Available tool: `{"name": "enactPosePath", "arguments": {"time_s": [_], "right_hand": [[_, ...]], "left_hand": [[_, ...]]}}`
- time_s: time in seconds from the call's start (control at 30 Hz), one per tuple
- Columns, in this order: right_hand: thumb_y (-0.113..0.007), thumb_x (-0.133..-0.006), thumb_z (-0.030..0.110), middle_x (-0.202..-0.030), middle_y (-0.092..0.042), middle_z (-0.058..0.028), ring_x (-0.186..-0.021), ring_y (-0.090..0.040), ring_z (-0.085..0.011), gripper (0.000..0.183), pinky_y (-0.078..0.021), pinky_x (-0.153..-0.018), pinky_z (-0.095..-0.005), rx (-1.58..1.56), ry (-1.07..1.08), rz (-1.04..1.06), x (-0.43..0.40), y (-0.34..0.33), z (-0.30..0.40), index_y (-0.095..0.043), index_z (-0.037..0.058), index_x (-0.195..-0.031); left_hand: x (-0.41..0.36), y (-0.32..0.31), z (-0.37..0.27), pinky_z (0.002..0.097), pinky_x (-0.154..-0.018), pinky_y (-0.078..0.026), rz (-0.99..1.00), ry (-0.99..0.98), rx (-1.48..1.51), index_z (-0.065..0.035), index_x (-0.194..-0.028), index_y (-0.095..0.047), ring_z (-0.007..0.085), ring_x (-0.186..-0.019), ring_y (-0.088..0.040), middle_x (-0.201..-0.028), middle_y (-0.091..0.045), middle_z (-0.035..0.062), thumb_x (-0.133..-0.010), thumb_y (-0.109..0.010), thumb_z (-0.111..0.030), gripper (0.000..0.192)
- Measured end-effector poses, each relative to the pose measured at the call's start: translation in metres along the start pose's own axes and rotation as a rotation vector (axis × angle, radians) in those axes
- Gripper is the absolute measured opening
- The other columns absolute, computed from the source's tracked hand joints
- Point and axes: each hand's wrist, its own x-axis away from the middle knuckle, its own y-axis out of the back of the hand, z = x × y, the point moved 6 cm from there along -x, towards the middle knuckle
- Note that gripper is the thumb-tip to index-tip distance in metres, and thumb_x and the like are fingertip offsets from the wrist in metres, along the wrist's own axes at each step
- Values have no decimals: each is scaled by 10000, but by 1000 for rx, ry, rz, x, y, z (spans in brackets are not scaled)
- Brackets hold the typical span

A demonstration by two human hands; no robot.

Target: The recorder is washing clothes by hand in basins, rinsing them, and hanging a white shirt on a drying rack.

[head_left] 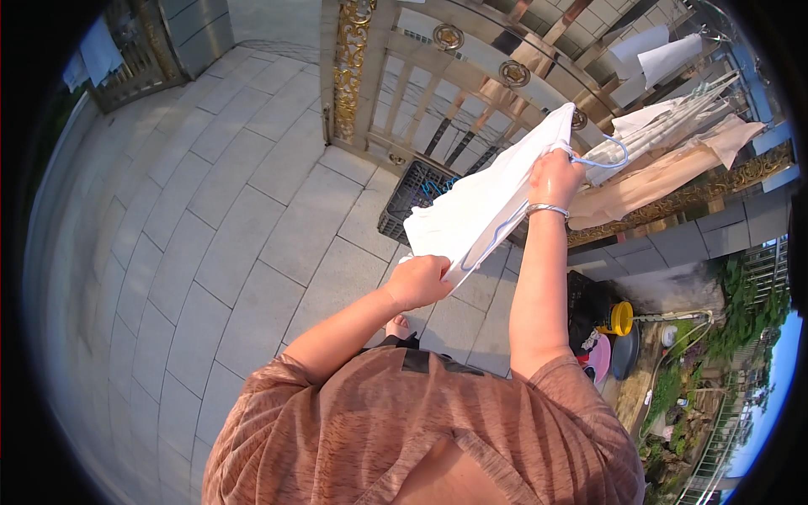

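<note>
A white garment point(486, 196) is stretched between my two hands, in front of me. My left hand point(420, 281) grips its lower edge, fingers closed on the cloth. Higher up and to the right, my right hand point(555, 177) grips the garment's upper end together with the neck of a blue clothes hanger point(603, 163). The hanger's hook sticks out to the right of that hand, and part of its blue frame shows along the garment's near edge. Folds hide the rest of the hanger.
A dark plastic crate point(404, 202) holding blue hangers stands on the paving point(246, 214), partly behind the garment. A metal gate point(435, 101) rises beyond. Clothes point(656, 170) hang at right. A yellow bucket point(622, 318), pink basin point(600, 356) and dark basin point(626, 350) are at lower right.
</note>
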Motion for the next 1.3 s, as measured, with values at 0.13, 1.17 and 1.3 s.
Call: {"name": "enactPosePath", "arguments": {"time_s": [0.13,1.17,1.3], "right_hand": [[-418,-822,169,-579,-506,-123,-525,-504,-231,225,-400,-522,-329,513,332,-46,27,-23,9,-451,-33,-728],[-585,-766,229,-577,-406,65,-520,-334,-20,375,-282,-480,-177,894,5,979,29,-7,101,-469,38,-1068],[-564,-787,249,-555,-381,56,-494,-331,-29,347,-279,-441,-180,737,-1,939,28,-19,107,-465,60,-1061]], "left_hand": [[6,10,-21,362,-593,-433,-25,19,210,-5,-696,-548,306,-629,-560,-646,-567,165,-661,-532,-172,171],[-47,180,45,231,-597,-432,-486,-159,189,-21,-863,-600,111,-638,-537,-690,-593,62,-780,-548,-125,143],[-25,188,-54,348,-816,-364,-810,-700,-475,-48,-1031,-502,247,-924,-483,-979,-526,89,-742,-556,-150,311]]}}
